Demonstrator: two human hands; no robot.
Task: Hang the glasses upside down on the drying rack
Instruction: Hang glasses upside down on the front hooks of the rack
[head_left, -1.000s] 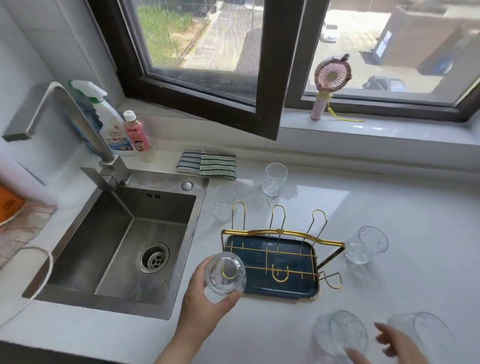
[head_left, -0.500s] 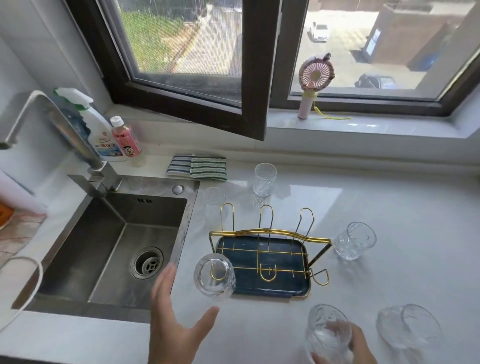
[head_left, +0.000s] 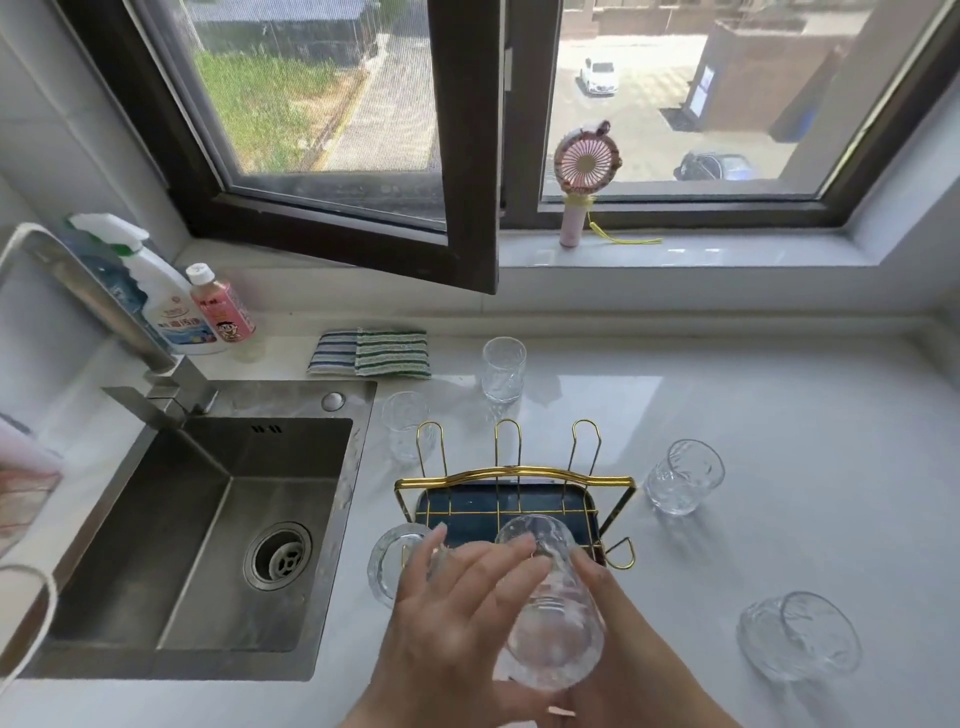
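Observation:
A gold wire drying rack (head_left: 515, 472) stands on a dark blue tray (head_left: 574, 501) at the middle of the counter. One clear glass (head_left: 388, 564) hangs on its front left hook. In front of the rack, a second clear glass (head_left: 551, 618) is held tilted, its far end over the tray's front edge. My right hand (head_left: 631, 654) grips it from the right and below. My left hand (head_left: 457, 623) lies on its left side with the fingers spread across it. Loose glasses stand behind the rack (head_left: 503, 370) (head_left: 407, 423) and lie to its right (head_left: 683, 483) (head_left: 800, 642).
A steel sink (head_left: 208, 530) with a tap (head_left: 98, 306) fills the left. A spray bottle (head_left: 166, 301), a small pink bottle (head_left: 222, 310) and folded striped cloths (head_left: 370, 353) sit at the back. An open window sash (head_left: 363, 208) hangs over the counter; a pink fan (head_left: 584, 182) stands on the sill.
My left hand let go of the glass now hanging on the front left hook and moved right. My right hand lifted another glass from the counter to the rack's front; both hands now touch it.

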